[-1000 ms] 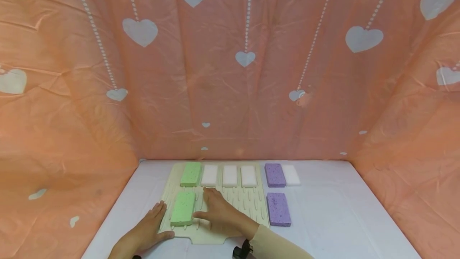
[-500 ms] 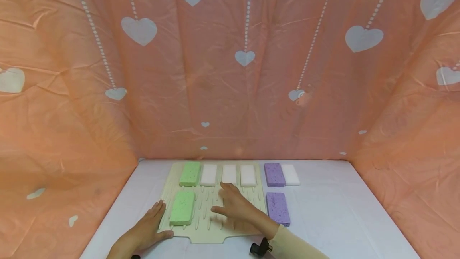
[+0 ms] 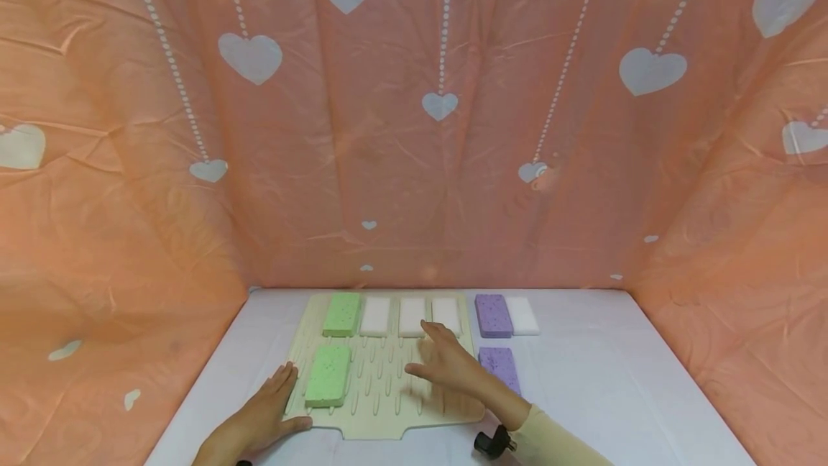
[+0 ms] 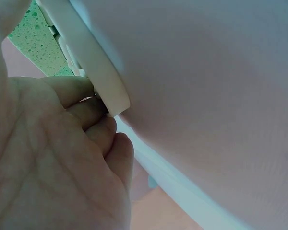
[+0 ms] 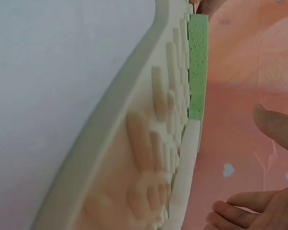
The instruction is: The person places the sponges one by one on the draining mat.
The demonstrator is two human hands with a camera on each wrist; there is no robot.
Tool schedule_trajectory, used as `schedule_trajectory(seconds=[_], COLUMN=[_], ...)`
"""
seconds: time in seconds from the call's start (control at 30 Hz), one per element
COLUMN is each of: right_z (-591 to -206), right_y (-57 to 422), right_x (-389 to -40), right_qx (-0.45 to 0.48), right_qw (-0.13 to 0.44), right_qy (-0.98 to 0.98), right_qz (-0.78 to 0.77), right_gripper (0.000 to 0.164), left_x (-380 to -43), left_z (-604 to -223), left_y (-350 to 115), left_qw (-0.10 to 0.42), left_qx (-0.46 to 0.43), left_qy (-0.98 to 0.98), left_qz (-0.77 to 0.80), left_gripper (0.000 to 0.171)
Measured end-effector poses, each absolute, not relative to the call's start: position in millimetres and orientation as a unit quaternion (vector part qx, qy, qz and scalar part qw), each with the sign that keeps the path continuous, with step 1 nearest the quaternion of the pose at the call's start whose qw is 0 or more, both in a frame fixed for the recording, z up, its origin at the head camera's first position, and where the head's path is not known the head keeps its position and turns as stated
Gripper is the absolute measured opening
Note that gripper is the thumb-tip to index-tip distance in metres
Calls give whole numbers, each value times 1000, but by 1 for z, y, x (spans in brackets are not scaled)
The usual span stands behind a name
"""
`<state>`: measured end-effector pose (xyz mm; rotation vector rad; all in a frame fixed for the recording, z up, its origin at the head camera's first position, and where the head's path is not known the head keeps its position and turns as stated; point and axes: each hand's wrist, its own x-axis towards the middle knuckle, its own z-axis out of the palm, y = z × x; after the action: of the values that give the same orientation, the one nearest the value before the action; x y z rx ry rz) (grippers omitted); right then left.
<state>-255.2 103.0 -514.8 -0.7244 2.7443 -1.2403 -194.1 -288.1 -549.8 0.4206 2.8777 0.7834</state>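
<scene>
A cream ridged board (image 3: 378, 416) lies on the white table. One green sponge (image 3: 328, 375) lies at its front left, another green sponge (image 3: 341, 313) at its back left. Three white sponges (image 3: 375, 316) continue the back row to the right. My left hand (image 3: 261, 408) rests along the board's left edge, thumb by the front corner; the left wrist view shows its fingertips against the board's rim (image 4: 116, 98). My right hand (image 3: 446, 362) is over the right part of the board, holding nothing, fingers and thumb spread apart. It overlaps the lower edges of the white sponges.
Right of the board lie a purple sponge (image 3: 494, 316) at the back and a second purple sponge (image 3: 501, 371) nearer, partly covered by the right forearm. A white sponge (image 3: 522, 316) sits against the back purple one. An orange curtain with hearts (image 3: 414, 164) surrounds the table.
My right hand has moved rightward over the board, from beside the front green sponge to the board's right part. The left hand and the sponges have stayed in place.
</scene>
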Motion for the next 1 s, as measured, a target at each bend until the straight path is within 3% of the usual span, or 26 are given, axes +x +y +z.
schedule_trajectory(seconds=[0.5,1.0], right_z=[-509,-505], right_y=[140,186], right_x=[-250,-247], right_qx=[-219,-190], right_qw=[-1,10], right_qy=[891,913], right_qz=[-397,-360], right_gripper=[99,103], left_x=[-196,-192], left_z=[-560,-534], left_y=[-293,-279], left_qw=[37,84], left_qx=[165,140], left_qy=[956,962], left_qz=[240,221], left_gripper=[116,109])
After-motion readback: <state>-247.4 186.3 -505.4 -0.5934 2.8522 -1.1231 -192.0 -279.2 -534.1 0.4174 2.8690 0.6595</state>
